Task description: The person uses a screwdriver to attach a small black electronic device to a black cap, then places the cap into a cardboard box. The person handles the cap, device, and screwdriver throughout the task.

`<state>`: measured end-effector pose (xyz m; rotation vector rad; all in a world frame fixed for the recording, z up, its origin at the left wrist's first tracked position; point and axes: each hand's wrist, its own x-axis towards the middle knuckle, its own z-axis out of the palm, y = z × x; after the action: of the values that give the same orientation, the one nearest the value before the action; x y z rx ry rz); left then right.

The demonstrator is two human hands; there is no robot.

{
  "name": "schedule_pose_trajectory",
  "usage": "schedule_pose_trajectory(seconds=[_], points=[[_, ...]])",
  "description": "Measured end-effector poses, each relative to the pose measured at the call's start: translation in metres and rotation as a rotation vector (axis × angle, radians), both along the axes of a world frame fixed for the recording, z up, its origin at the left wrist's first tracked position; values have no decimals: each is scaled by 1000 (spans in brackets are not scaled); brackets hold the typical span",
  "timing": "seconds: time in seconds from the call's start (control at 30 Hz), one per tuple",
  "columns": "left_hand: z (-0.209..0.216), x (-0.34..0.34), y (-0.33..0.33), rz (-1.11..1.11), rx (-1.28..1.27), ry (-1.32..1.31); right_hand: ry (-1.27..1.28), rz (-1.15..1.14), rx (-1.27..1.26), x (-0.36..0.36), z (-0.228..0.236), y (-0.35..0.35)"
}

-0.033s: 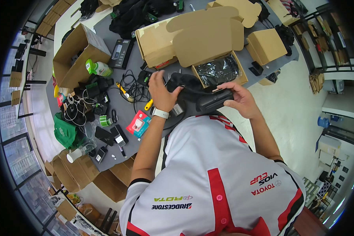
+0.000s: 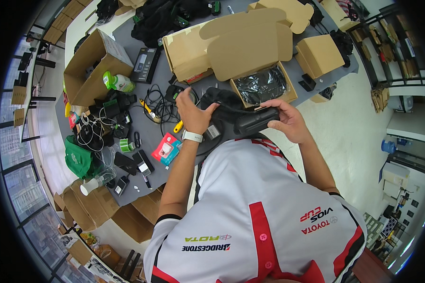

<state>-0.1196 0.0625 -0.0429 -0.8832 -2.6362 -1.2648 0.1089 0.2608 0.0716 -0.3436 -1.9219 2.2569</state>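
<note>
My right hand [image 2: 290, 121] is closed on the near right end of a black oblong case-like device [image 2: 255, 122], its thumb below and its fingers over the top. Beside that device lies a soft black padded strap [image 2: 222, 100]. My left hand [image 2: 193, 113] is raised over the table, fingers stretched and thumb apart, the thumb tip at the edge of the strap. Whether it touches the strap, I cannot tell. Below the left thumb sits a small dark block with a pale label [image 2: 214, 132]. An open cardboard box [image 2: 291, 90] holding something in black plastic stands just beyond the device.
Left of my hands lie tangled black cables [image 2: 157, 104], a yellow-handled tool [image 2: 178, 126] and a red-and-blue packet [image 2: 166, 149]. Farther left are a spray bottle [image 2: 120, 82], a large open carton [image 2: 87, 70] and piled electronics. A closed brown box [image 2: 320, 55] stands at the right.
The fingers of my left hand have dipped slightly. The black device in my right hand has shifted a very little to the left.
</note>
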Motion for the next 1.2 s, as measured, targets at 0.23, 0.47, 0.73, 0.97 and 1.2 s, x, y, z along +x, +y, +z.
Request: schedule_pose_trajectory(seconds=[0.23, 0.47, 0.73, 0.97, 1.2], points=[[-52, 46, -35, 209, 198, -567, 72, -104, 23, -11, -7, -32], [46, 49, -35, -18, 616, -1602, 103, 88, 553, -37, -7, -74], [72, -14, -64, -465, -63, -1018, 97, 608, 319, -80, -17, -75], [148, -31, -70, -556, -356, -339, -51, 192, 644, -150, -76, -16], [145, -75, -108, -436, -520, 18, -304, 463, 368, -149, -27, 6]])
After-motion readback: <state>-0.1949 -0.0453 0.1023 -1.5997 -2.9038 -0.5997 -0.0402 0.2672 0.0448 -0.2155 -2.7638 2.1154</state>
